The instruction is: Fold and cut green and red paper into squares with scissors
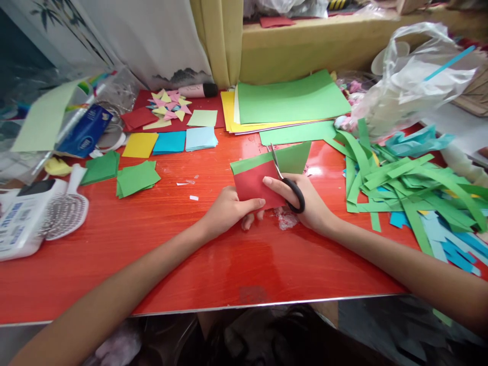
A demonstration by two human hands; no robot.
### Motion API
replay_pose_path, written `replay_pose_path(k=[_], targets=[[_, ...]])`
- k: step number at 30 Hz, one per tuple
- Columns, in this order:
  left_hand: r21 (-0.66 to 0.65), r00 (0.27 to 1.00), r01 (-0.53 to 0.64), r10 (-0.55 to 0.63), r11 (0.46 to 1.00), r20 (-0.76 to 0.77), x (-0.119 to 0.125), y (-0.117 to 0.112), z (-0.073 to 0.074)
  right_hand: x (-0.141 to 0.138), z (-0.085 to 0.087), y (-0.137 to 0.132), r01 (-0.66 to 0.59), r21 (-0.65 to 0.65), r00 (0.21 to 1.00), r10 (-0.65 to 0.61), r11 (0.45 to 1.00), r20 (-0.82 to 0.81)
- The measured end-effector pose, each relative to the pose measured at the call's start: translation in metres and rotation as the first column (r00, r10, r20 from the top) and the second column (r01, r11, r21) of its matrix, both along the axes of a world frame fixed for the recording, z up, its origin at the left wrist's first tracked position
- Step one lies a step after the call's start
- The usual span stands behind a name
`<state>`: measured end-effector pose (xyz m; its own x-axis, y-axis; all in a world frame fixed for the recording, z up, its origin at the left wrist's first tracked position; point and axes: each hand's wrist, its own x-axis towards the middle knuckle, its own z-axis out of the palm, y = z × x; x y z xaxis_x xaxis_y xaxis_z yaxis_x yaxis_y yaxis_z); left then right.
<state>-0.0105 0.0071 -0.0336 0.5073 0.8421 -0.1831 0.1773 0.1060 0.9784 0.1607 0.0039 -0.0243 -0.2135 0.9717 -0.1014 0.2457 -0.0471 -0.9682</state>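
My left hand (229, 209) pinches the lower left edge of a red paper square (251, 185) that lies against a green sheet (293, 157), both held just above the red table (152, 254). My right hand (305, 203) grips black-handled scissors (287, 185), fingers through the loops. The blades point up and away, cutting along the right edge of the red square into the green sheet.
Green and blue paper strips (412, 193) pile up at right beside a plastic bag (415, 81). Large green and yellow sheets (290, 101) lie at the back. Small coloured squares (137, 178) and folded stars (170, 107) are at left, with a white hairbrush (64, 211).
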Motion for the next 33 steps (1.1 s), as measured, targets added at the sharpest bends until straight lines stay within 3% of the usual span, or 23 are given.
replay_pose_path(k=[10,16,19,21,24,28,33], targets=[[-0.065,0.996,0.051,-0.047,0.997,0.072,-0.003,0.005,0.002,0.002,-0.01,0.0,0.039,0.041,0.997,-0.036,0.998,-0.071],[-0.206,0.954,0.299,-0.297,0.932,0.039,-0.014,0.014,0.011,0.006,-0.011,0.008,0.012,0.051,0.979,-0.002,0.999,-0.205],[-0.246,0.941,0.324,-0.339,0.914,-0.018,-0.018,0.017,0.015,0.009,-0.017,0.014,-0.016,0.06,0.974,0.029,0.998,-0.224],[-0.24,0.957,0.273,-0.289,0.932,-0.034,-0.018,0.018,0.015,0.01,-0.02,0.016,0.001,0.069,0.969,0.017,0.998,-0.247],[-0.169,0.999,0.054,-0.054,0.984,0.006,-0.018,0.022,0.009,0.011,-0.021,0.018,0.08,0.069,0.953,-0.056,0.994,-0.299],[-0.089,0.952,-0.256,0.267,0.962,0.149,-0.017,0.028,-0.001,0.011,-0.021,0.018,0.09,0.058,0.959,-0.071,0.994,-0.275],[0.06,0.929,-0.348,0.336,0.936,0.156,-0.015,0.027,-0.006,0.011,-0.024,0.018,-0.002,0.087,0.969,0.024,0.996,-0.245]])
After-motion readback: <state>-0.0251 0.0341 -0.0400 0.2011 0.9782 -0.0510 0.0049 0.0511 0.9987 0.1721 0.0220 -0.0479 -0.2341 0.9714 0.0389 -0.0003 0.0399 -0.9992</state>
